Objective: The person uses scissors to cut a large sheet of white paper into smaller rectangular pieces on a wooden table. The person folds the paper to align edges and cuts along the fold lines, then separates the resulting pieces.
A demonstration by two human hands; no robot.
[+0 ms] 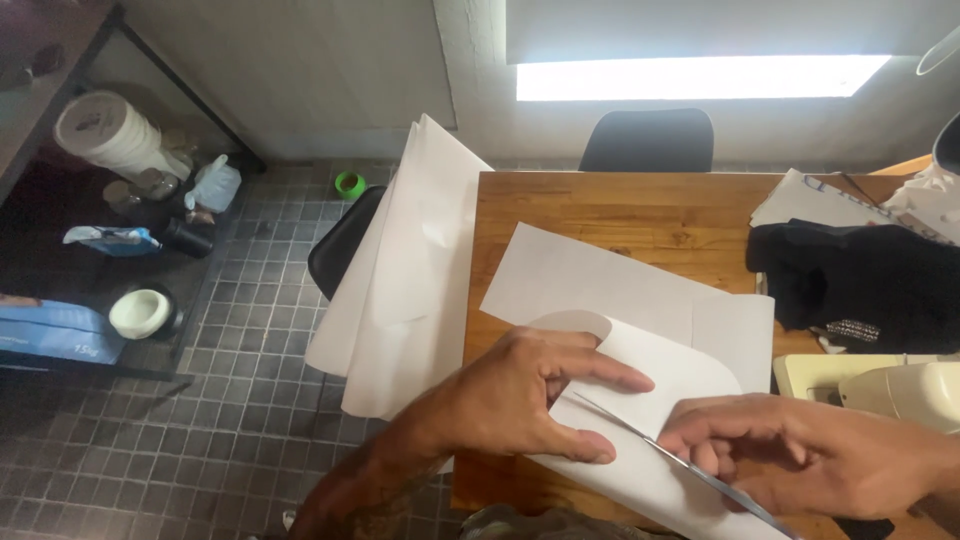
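On the wooden worktop [610,215] lies a white paper piece [640,385] with a round, curved edge. It sits toward 6 o'clock, close to the person. The left hand [520,395] rests on it, palm down. Its fingers [610,375] point toward 3 o'clock and its thumb presses the paper flat. That hand is not grasping anything; it just pushes down.

The right hand [790,450] comes in from 4 o'clock. It holds a thin metal blade [690,468] that lies slanted across the paper, just beside the left thumb. The fingers curl around it. I cannot tell if the blade is part of scissors, because the hand hides the rest.

Under the curved piece is a bigger white sheet [570,275], toward 12 o'clock. More big white paper [400,290] hangs over the worktop's edge at 9 o'clock. A black cloth [850,280] lies at 2 o'clock. A cream-colored machine [890,385] sits at 3 o'clock. A black chair [650,140] stands at 12 o'clock, past the worktop. Gray tiles cover the floor [250,400] at 8 o'clock. A low shelf [60,350] at 9 o'clock holds a white roll [105,130].
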